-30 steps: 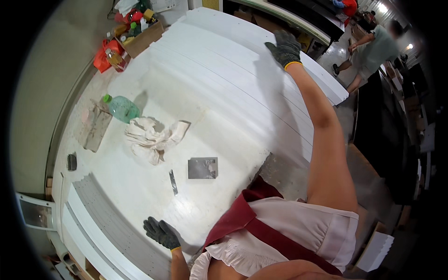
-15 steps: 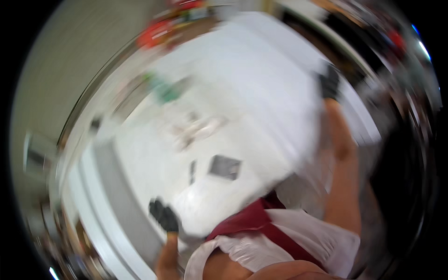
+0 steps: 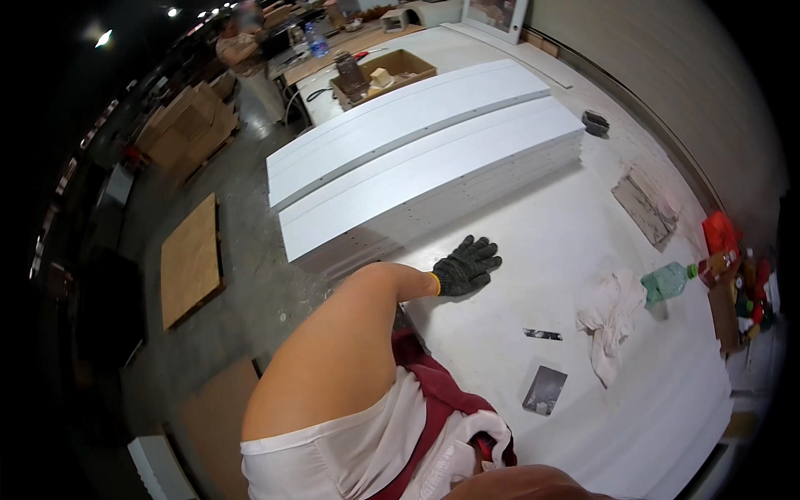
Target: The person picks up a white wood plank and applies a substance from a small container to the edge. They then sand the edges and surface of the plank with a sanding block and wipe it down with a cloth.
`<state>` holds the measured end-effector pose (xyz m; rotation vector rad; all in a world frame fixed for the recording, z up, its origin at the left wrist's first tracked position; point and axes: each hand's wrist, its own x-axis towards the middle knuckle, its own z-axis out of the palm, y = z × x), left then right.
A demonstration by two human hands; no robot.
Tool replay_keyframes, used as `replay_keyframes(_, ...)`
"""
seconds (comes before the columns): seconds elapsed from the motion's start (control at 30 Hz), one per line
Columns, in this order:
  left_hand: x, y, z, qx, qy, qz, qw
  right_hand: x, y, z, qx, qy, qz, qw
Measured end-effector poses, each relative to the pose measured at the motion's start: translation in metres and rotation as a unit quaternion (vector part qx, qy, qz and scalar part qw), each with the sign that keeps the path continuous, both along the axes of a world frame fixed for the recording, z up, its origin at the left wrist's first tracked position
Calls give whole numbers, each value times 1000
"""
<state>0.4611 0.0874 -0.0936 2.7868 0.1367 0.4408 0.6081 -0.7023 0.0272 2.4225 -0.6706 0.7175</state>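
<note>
One gloved left hand [image 3: 467,267] lies flat on the white panel [image 3: 533,250], fingers spread, gripping nothing, just beside the stack of white boards [image 3: 433,179]. A white rag [image 3: 608,321], a green bottle [image 3: 667,282] and a grey block [image 3: 545,390] lie apart. The right hand is out of view.

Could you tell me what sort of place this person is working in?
Probably a workshop or small factory for panel furniture. Stacked long white panels lie on a big white worktable, flat cardboard sheets are piled by the concrete floor, and the gloved hand rests on the table.
</note>
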Motion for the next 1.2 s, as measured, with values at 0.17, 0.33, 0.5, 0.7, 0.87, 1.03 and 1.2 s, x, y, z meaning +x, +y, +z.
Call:
replay_keyframes(0.17,4,1,1,5,16,-4,1000,13,19,8,29,-7,17,999)
replay_keyframes(0.33,2,3,7,10,6,10,1000,31,54,10,46,-13,69,996)
replay_keyframes(0.5,6,7,-13,5,-24,14,1000,44,94,8,77,-15,151,985)
replay_keyframes(0.7,5,5,7,12,-8,4,1000,49,164,2,178,-5,312,933)
replay_keyframes(0.87,2,4,0,24,-32,10,999,48,238,-11,302,36,447,841)
replay_keyframes(1.03,9,6,-3,3,-15,4,1000,39,292,-19,383,70,494,778)
replay_keyframes(1.2,3,9,-6,1,1,10,1000,24,329,-22,429,91,513,738)
